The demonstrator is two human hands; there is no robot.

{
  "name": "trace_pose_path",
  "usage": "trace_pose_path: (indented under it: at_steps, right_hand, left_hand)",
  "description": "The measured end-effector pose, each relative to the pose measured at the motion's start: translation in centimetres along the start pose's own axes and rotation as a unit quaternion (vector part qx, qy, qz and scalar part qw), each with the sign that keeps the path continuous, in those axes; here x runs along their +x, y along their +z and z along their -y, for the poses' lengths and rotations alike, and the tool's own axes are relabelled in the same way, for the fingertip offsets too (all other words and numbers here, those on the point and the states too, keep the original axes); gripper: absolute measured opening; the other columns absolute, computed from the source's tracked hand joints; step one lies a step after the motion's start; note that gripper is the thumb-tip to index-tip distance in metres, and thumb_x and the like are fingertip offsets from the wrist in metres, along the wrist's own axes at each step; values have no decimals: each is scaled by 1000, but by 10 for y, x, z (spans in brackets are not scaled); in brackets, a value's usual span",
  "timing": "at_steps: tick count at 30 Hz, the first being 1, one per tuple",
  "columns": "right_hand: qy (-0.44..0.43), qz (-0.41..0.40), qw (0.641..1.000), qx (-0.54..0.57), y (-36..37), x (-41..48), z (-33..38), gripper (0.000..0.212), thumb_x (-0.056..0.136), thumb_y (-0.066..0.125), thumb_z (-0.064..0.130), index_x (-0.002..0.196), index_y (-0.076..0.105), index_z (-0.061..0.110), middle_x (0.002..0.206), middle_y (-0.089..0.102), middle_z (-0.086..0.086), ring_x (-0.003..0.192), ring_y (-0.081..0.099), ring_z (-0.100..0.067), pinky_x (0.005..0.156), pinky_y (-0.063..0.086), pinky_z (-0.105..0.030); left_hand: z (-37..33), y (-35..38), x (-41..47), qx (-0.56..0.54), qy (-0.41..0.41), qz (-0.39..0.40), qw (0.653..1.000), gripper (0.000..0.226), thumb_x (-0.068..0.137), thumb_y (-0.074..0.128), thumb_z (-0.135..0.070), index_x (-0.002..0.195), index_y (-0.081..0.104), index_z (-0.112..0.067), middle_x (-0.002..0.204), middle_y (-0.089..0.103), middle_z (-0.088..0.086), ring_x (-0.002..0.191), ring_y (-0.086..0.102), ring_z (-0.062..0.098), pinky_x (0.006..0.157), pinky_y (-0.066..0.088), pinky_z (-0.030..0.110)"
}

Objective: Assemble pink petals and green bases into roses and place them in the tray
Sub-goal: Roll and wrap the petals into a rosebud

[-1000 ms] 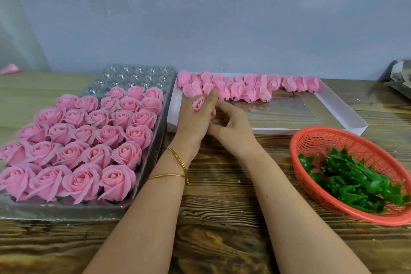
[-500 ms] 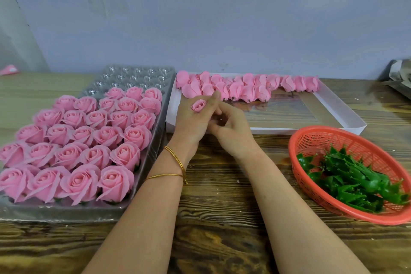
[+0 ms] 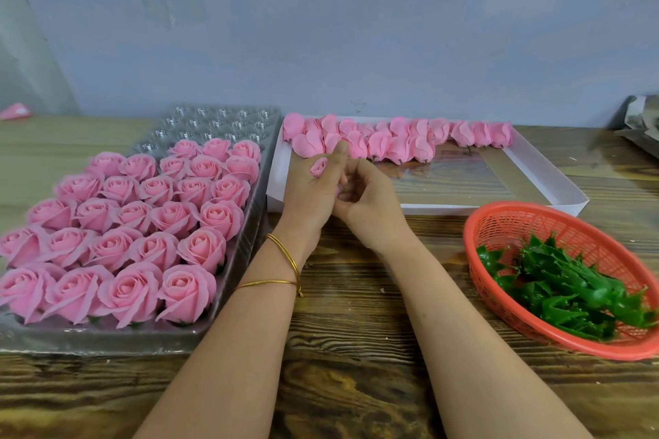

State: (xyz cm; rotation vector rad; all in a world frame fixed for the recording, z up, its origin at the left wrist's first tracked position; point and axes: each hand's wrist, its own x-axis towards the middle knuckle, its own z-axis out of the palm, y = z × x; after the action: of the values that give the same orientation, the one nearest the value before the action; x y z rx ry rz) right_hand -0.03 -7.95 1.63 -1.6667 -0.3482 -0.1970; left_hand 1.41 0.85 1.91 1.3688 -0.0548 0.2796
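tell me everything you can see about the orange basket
A round, shallow basket of orange-red plastic mesh with a thick smooth rim. It sits on the wooden table at the right, just in front of the near corner of the white box, its right edge cut off by the frame. A heap of green bases lies in its near half; the far half shows bare mesh. Neither the left hand nor the right hand touches it.

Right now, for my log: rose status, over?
Left hand grips pink bud; right hand curled against it, grasp unclear. Tray back rows unfilled. Nothing between hands and tray.
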Motion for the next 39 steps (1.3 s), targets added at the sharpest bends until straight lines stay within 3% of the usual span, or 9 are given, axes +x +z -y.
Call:
trace_pose_path:
  at_steps: [5,10,16,20,24,26,29,35,39]
  right_hand:
    - [-5,13,1000,0,-3,1,1,28,80,63,-17,100,61,3,81,63,-2,75,61,-7,72,52,-21]
    - [-17,39,999,-5,-4,0,3,39,81,57,-20,85,61,18,73,63,12,71,60,2,69,49,-18]
    - [-7,40,999,-1,-4,-1,5,34,83,58,-16,81,61,18,70,61,16,67,57,4,70,49,-18]
    - [-6,24,1000,5,-3,-1,5,30,80,65,-14,106,63,-1,88,65,-3,79,62,-9,77,53,-25]
    - [1,11,1000,0,-1,1,1,30,79,64,-15,107,58,-8,91,61,-12,81,57,-18,78,51,-32]
    - [0,9,1000,1,-1,1,1,30,80,63,-17,108,59,-7,91,63,-11,83,59,-16,77,51,-28]
    - [7,17,1000,11,-3,1,3,31,82,59,-18,105,62,2,84,64,1,78,61,-6,75,53,-21]
    - [10,47,998,30,-4,-3,9,27,88,53,-15,96,62,8,88,65,-5,87,61,-12,89,53,-41]
    - [19,46,998,25,-4,-4,10,22,86,56,-15,98,64,1,83,63,-3,79,58,-8,79,51,-27]
  left_hand:
    - [1,-2,0,21,22,10,999,41,90,66,-31,55,54,-13,51,52,-2,54,55,9,52,48,18]
    - [0,-4,1,18,35,36,999,37,89,66,-31,56,61,-16,58,59,-1,66,61,13,62,54,33]
    - [-1,-3,1,20,20,24,999,50,93,61,-36,46,51,-23,54,50,1,61,55,13,61,50,23]
    - [0,-1,1,17,11,-6,1000,53,94,59,-38,45,47,-22,56,48,8,59,55,15,63,52,26]
    - [3,0,2,9,8,-5,1000,47,92,62,-37,49,50,-23,51,50,0,50,53,10,53,49,23]
    - [3,-1,1,15,10,8,1000,42,90,64,-39,51,58,-24,51,55,-3,53,57,9,53,49,22]
    - [1,-3,1,10,10,24,1000,30,87,68,-38,63,68,-21,65,63,7,65,64,16,60,55,30]
    - [-2,-4,0,28,25,33,999,40,87,67,-37,49,60,-25,52,56,-7,62,59,13,64,53,32]
    - [-1,-4,1,34,19,18,999,48,90,62,-39,45,53,-26,49,50,-8,59,55,11,63,52,30]
